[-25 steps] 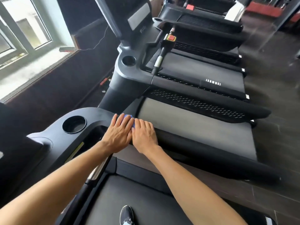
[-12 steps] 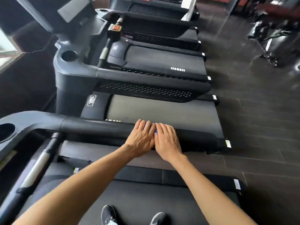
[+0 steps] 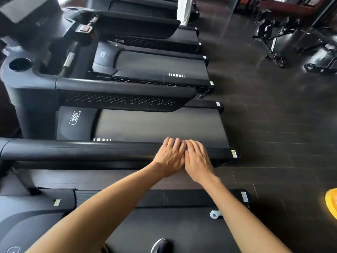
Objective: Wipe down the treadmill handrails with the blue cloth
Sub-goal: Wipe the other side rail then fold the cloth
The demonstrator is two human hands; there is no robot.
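A long black handrail point(image 3: 82, 149) of the treadmill runs left to right across the middle of the view. My left hand point(image 3: 170, 157) and my right hand point(image 3: 197, 159) lie side by side on its right part, fingers straight, pressing down. The blue cloth point(image 3: 186, 150) is almost hidden under them; only a thin blue sliver shows between the fingers. The rail's right end lies just beyond my right hand.
Further treadmills point(image 3: 145, 92) stand in a row behind the rail. The belt point(image 3: 164, 230) I stand on is below, with my shoe point(image 3: 159, 245) at the bottom edge. Dark floor point(image 3: 273, 143) lies to the right, with gym machines point(image 3: 273, 39) far right and a yellow object point(image 3: 331, 199).
Both hands, with the cloth under them, have slid rightward along the handrail from beside the console's cup holder to near its far end. The view has turned right with them.
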